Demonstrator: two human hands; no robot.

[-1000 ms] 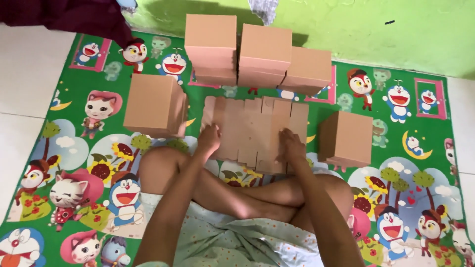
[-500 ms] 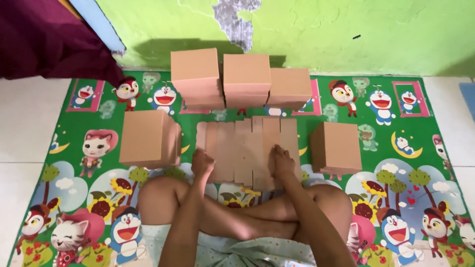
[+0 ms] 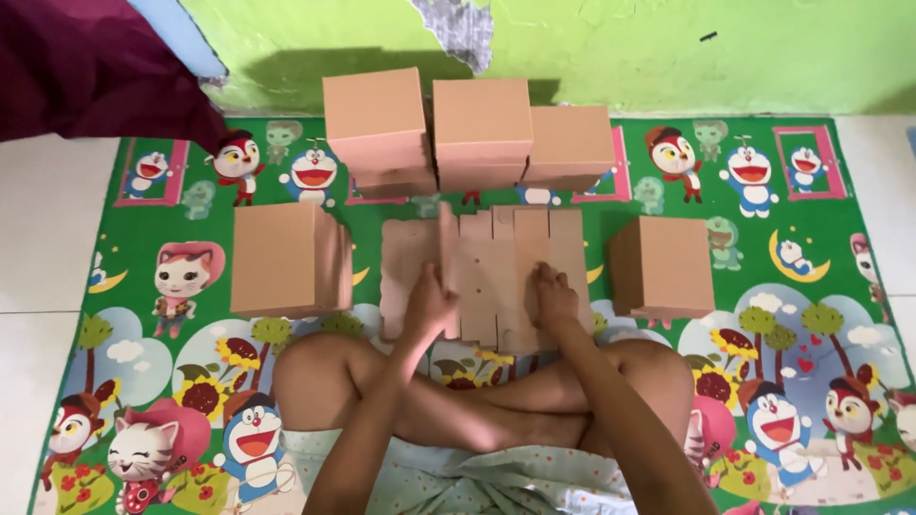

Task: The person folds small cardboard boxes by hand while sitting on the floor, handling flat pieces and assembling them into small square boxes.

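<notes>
Both hands are on the flat cardboard sheet (image 3: pixel 487 277), dead centre of the cartoon mat (image 3: pixel 763 381) in front of the crossed legs. Left hand (image 3: pixel 429 305) pinches one panel, lifting it upright; right hand (image 3: pixel 553 298) presses flat, fingers together. Judging by the pile, five folded boxes are done: three boxes (image 3: pixel 468 133) at 12 o'clock, one box (image 3: pixel 286 259) at 9, another box (image 3: pixel 663 267) at 3. This sheet looks barely started.

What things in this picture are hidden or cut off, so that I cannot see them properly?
- Flat cardboard sheet, head view: near edge hidden under left hand and right hand.
- Stacked boxes, head view: lower ones mostly hidden by top box.
- Dark red cloth, head view: cut off by frame edge.
</notes>
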